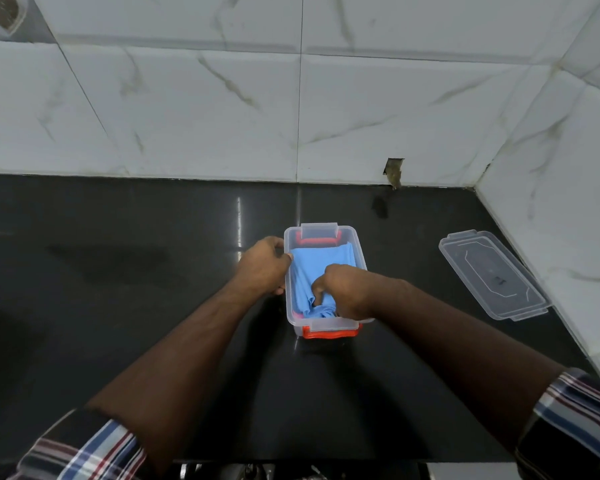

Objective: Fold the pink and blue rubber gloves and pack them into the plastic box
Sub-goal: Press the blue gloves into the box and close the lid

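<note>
A clear plastic box with orange clips stands on the black counter, mid-frame. Folded blue rubber gloves fill the top of it. A sliver of pink glove shows under the blue at the near left corner. My left hand grips the box's left wall from outside. My right hand is inside the near end of the box, fingers curled down into the blue glove material. The rest of the pink gloves is hidden beneath the blue.
The box's clear lid lies flat on the counter to the right, close to the tiled side wall. A white marble-tiled wall runs along the back. The counter's front edge is near the bottom.
</note>
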Demonstrator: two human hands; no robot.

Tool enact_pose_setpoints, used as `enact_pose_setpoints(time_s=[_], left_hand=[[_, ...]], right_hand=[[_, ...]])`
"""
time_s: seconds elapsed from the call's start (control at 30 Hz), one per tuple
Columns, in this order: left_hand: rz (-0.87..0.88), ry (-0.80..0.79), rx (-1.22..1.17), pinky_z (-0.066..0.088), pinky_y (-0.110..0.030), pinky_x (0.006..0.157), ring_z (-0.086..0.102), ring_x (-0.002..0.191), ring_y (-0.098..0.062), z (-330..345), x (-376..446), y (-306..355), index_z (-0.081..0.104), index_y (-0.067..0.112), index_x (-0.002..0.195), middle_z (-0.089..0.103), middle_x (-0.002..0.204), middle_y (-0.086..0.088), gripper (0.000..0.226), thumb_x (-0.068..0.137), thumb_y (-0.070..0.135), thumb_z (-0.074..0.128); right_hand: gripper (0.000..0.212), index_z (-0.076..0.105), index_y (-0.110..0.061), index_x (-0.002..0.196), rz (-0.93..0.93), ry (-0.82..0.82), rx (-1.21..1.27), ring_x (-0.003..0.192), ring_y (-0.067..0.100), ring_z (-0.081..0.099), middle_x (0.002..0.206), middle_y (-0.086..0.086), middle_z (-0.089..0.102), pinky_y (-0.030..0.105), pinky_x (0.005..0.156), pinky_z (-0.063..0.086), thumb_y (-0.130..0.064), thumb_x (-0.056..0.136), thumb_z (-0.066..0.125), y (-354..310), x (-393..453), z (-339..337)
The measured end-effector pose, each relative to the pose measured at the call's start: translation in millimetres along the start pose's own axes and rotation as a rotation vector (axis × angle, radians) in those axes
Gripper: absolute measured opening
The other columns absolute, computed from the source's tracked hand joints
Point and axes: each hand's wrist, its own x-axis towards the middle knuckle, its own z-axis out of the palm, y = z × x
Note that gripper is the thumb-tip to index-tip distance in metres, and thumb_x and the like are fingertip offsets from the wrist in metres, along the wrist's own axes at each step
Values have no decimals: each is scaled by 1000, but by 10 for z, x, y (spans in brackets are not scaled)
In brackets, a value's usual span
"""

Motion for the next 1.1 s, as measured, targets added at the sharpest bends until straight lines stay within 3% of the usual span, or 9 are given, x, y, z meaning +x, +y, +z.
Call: enact_pose_setpoints(time_s=[0.17,0.3,0.37,0.47,0.57,0.67,0.83,0.93,1.1], left_hand=[[27,-5,1,64,-43,68,76,74,-28,56,70,37,56,19,128,71,98,-5,28,101,25,55],[275,90,271,51,-45,99,59,118,-27,147,84,-6,53,24,141,55,132,-6,51,91,29,64],[403,86,422,45,-44,106,46,129,-28,194,68,24,53,27,142,47,143,0,51,92,30,64],[466,23,673,45,-43,103,42,125,-28,206,61,91,61,32,134,54,142,7,37,98,31,55],[437,-6,738,51,-43,93,44,115,-26,161,31,130,69,30,122,69,123,5,32,98,32,49],[431,-50,805,54,-39,83,51,107,-23,121,-65,167,73,29,109,72,105,4,30,93,34,48],[463,-316,838,53,-32,85,62,97,-14,183,-263,302,75,26,106,72,103,5,27,96,40,54],[513,-437,724,53,-34,88,62,90,-12,287,-372,376,77,21,102,73,98,4,27,98,37,56],[498,-526,476,50,-24,97,66,103,-6,413,-408,387,76,19,115,75,114,8,24,98,25,60]], right_hand=[[46,63,-22,128,55,-15,84,117,21,53,131,1,57,23,93,42,1,88,61,49,-57,-146],[43,67,-19,125,71,152,229,111,14,60,128,-4,65,15,83,43,0,90,52,93,-172,-265],[38,69,-18,122,119,311,291,108,12,62,125,-4,67,16,84,45,-4,90,52,146,-189,-234],[37,66,-21,124,305,531,315,106,16,60,124,2,62,24,88,46,-13,88,62,295,-160,-78],[44,59,-20,132,407,501,247,109,23,58,125,7,56,32,93,51,-11,89,61,361,-116,3],[47,57,-17,135,364,536,239,117,24,58,131,6,61,33,99,48,-3,91,57,411,-38,-24],[49,63,-18,130,189,514,128,115,27,53,127,2,65,35,98,43,0,87,47,474,113,-118],[49,67,-16,125,27,441,151,115,26,59,125,4,67,34,99,44,4,83,53,414,226,-174],[41,75,-11,109,-154,384,303,105,16,65,114,5,72,23,94,47,9,77,61,280,242,-168]])
